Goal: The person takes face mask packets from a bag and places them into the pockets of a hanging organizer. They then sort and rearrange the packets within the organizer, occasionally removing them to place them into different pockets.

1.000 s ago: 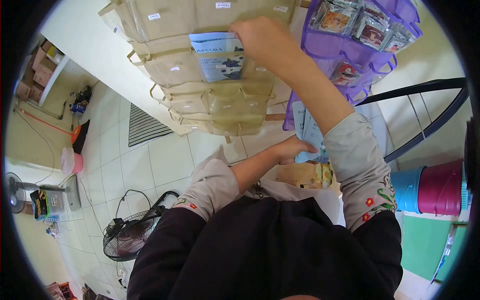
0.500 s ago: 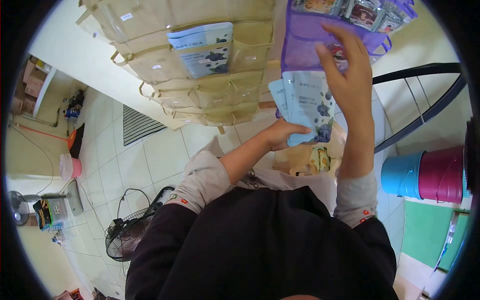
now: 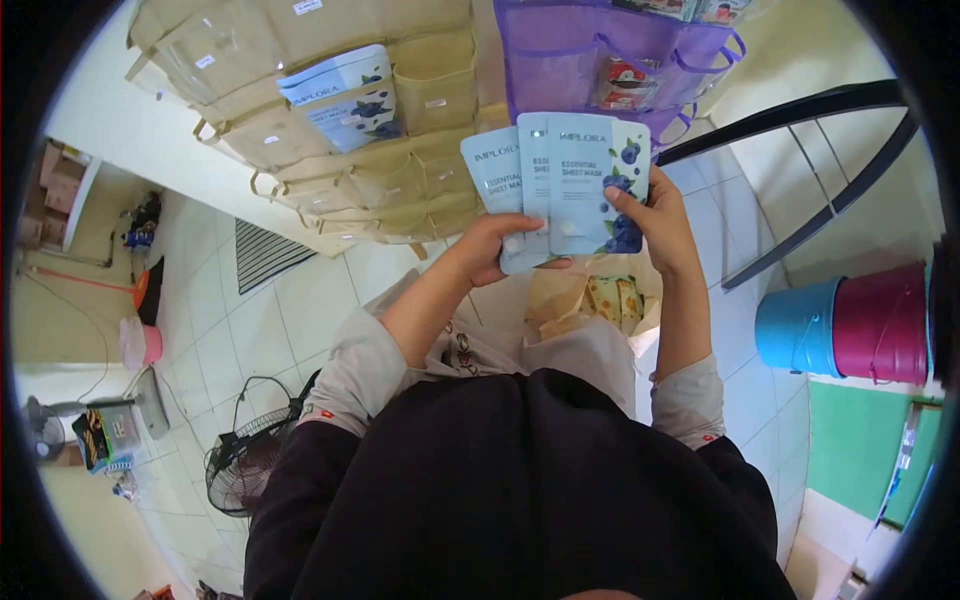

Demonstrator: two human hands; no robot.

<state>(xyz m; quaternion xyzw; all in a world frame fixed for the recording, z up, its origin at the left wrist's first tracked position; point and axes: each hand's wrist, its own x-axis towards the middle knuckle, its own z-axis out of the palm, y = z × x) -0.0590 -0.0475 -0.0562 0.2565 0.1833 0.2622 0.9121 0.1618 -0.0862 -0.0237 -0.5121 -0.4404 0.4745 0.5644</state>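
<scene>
Just in front of the purple hanging organizer (image 3: 548, 78), three Implora Essential Sheet Mask packets (image 3: 582, 205) overlap in a fan between the person's hands. The left hand (image 3: 485, 250) is clamped on their lower left part, thumb across the front; the right hand (image 3: 664, 222) pinches the foremost packet's right edge, thumb on its face, other fingers mostly behind.

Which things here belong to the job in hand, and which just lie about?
Likely job: sheet mask packets held by left hand and right hand; beige pocket organizer with matching packets.

Apparently lying about: fan; blue bucket; maroon bucket; striped mat.
</scene>
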